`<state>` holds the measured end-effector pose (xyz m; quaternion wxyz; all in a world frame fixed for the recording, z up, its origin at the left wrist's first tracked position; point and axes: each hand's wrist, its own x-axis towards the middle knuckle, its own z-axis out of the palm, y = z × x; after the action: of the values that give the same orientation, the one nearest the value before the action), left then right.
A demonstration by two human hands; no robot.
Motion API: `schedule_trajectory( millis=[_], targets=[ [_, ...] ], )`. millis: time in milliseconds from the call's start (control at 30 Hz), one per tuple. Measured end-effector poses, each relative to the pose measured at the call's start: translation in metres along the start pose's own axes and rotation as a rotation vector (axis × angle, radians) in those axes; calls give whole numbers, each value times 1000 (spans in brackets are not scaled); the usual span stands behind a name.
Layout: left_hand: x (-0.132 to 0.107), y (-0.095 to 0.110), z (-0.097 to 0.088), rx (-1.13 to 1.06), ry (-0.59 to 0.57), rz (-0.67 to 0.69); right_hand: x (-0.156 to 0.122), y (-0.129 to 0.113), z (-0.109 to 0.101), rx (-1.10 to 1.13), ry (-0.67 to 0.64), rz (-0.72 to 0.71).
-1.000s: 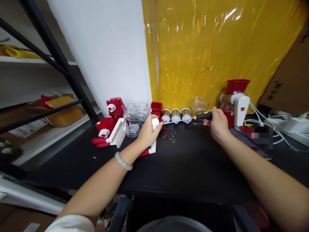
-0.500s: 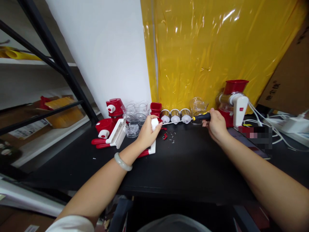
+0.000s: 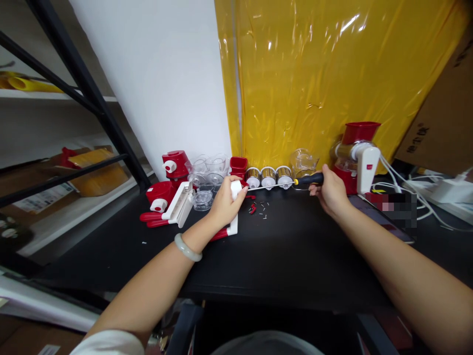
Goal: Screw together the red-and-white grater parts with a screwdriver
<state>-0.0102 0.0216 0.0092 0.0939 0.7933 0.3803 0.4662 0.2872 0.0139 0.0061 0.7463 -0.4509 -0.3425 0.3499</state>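
Note:
My left hand (image 3: 226,201) is closed around a white crank handle (image 3: 233,224) with a red grip, its upper end poking out above the thumb. My right hand (image 3: 330,190) grips the black and yellow handle of a screwdriver (image 3: 310,179). The screwdriver's shaft runs level to the left, and its tip meets a red piece at my left fingers; the exact contact is hidden. Several small screws (image 3: 263,207) and a little red part (image 3: 253,209) lie on the black table (image 3: 281,261) between my hands.
Red grater bodies (image 3: 159,195), white cranks (image 3: 180,202) and clear plastic parts (image 3: 203,198) stand at left. Three grater drums (image 3: 268,177) line the back. An assembled red and white grater (image 3: 365,162), a tablet (image 3: 380,217) and white cables (image 3: 421,197) are at right.
The screwdriver's handle has turned a little in my right hand, its yellow stripe no longer facing up. My left hand and the crank handle stay nearly in place.

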Motion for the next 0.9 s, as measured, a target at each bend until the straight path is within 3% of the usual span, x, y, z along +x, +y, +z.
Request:
schedule_trajectory(
  millis=[200, 900],
  targets=[
    [1, -4, 2, -14, 34, 30, 1, -4, 0, 88, -74, 157],
    [0, -5, 2, -54, 10, 5, 5, 7, -3, 58, -94, 15]
  ],
)
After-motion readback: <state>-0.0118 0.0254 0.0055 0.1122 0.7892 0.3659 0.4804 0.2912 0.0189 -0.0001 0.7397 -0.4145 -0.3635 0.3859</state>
